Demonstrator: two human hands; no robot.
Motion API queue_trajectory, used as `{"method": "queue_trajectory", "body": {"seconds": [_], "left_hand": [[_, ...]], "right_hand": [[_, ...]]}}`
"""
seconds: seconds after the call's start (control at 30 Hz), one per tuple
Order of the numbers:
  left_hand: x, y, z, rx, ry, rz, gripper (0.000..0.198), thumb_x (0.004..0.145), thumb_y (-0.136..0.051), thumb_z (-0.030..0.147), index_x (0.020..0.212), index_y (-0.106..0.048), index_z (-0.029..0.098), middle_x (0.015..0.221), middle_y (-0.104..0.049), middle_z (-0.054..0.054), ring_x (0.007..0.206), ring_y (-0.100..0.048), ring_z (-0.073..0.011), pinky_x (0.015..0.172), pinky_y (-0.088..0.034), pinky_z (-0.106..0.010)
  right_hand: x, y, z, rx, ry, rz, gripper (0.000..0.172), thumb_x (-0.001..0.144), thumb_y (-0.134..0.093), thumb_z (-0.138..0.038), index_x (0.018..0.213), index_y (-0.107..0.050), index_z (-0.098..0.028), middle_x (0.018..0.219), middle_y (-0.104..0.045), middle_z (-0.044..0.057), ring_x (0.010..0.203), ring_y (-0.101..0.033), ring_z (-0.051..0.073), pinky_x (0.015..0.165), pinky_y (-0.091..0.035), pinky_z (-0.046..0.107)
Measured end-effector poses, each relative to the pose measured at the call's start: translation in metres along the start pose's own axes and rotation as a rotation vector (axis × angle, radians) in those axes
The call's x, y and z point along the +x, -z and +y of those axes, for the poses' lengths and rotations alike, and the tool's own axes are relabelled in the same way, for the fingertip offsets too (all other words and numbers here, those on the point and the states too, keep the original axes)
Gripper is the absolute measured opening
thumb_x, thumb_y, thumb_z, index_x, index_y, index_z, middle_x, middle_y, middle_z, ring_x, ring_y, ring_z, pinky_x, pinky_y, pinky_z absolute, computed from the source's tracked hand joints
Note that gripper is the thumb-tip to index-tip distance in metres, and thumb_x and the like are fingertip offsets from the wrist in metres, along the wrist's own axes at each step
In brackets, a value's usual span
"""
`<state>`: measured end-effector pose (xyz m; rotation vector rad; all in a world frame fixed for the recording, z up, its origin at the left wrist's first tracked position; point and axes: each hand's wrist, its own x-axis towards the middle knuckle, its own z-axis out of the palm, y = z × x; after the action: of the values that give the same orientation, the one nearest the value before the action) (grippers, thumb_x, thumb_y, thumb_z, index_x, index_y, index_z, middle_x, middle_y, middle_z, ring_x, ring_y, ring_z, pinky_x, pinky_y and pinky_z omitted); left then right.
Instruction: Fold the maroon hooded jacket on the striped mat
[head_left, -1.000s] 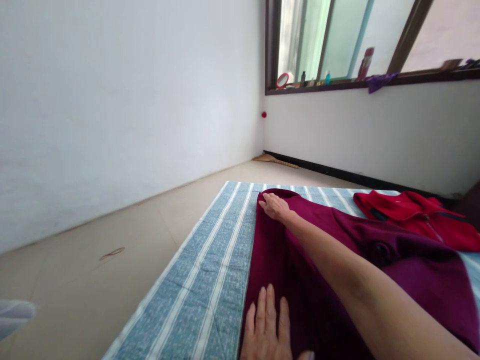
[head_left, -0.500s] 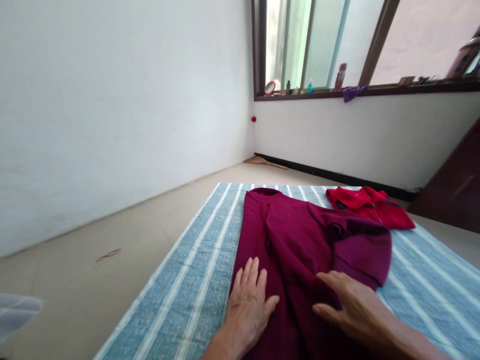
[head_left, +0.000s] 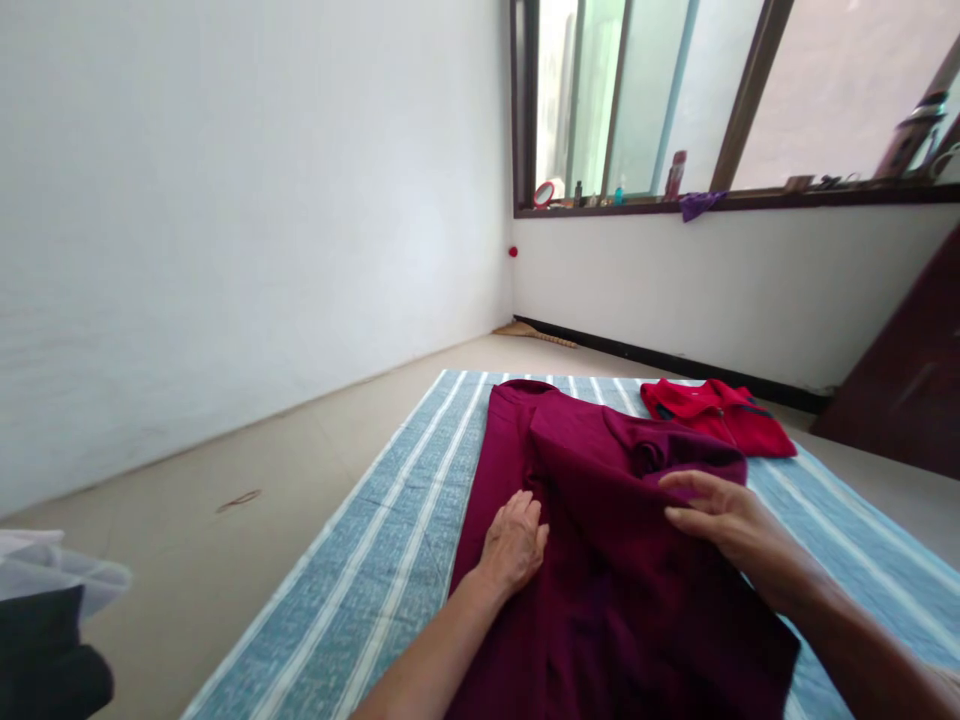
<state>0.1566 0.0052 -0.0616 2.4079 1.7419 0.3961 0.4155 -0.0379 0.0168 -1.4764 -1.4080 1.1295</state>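
A maroon shirt (head_left: pixel 585 430) lies on a blue striped cloth, its collar at the far end. My right hand (head_left: pixel 724 515) pinches an edge of the shirt between thumb and fingers and holds that side raised, so the fabric drapes down towards me. Lower on the shirt's left part, my left hand (head_left: pixel 515 540) has its fingers curled and closed on the fabric; its fingertips are partly hidden. Behind the shirt to the right, a folded red garment with a zip (head_left: pixel 716 415) rests on the same cloth.
The blue striped cloth (head_left: pixel 360 570) reaches past the shirt on both sides. Pale floor (head_left: pixel 300 440) runs along the white wall. Dark and whitish fabric (head_left: pixel 49 640) shows at lower left. Bottles and a small mirror (head_left: pixel 544 194) stand on the windowsill.
My right hand has gripped the shirt's edge and lifted it up. My left hand has gone from lying flat with fingers stretched to curled, slightly farther up the shirt.
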Motion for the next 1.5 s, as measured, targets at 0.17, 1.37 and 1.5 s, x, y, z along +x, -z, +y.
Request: {"method": "queue_trajectory", "body": {"seconds": [0.17,1.37,1.5], "left_hand": [[0.017,-0.002,0.000,0.002,0.012,0.053,0.018,0.087,-0.045,0.016,0.094,-0.061,0.015,0.106,-0.064,-0.011,0.106,-0.057,-0.0222,0.097,-0.042,-0.035],[0.063,-0.027,-0.028,-0.156,0.128,0.275,0.018,0.079,-0.056,0.015,0.096,-0.061,0.019,0.097,-0.062,-0.005,0.093,-0.055,-0.0206,0.086,-0.043,-0.031],[0.062,-0.027,-0.028,-0.146,0.105,0.272,0.015,0.080,-0.057,0.016,0.094,-0.063,0.019,0.096,-0.062,-0.005,0.093,-0.054,-0.0204,0.087,-0.043,-0.031]], "right_hand": [[0.028,0.028,-0.004,-0.127,0.075,0.173,0.033,0.073,-0.058,-0.034,0.103,-0.059,-0.022,0.076,-0.068,0.004,0.067,-0.065,0.021,0.060,-0.050,0.031],[0.160,-0.115,0.025,-0.965,0.268,-0.023,0.031,0.081,-0.044,-0.020,0.097,-0.070,-0.024,0.100,-0.069,0.003,0.091,-0.061,0.018,0.075,-0.041,0.023],[0.151,-0.120,0.025,-1.023,0.331,-0.029,0.028,0.084,-0.043,-0.019,0.100,-0.066,-0.021,0.103,-0.065,0.007,0.096,-0.057,0.020,0.078,-0.039,0.026]]}}
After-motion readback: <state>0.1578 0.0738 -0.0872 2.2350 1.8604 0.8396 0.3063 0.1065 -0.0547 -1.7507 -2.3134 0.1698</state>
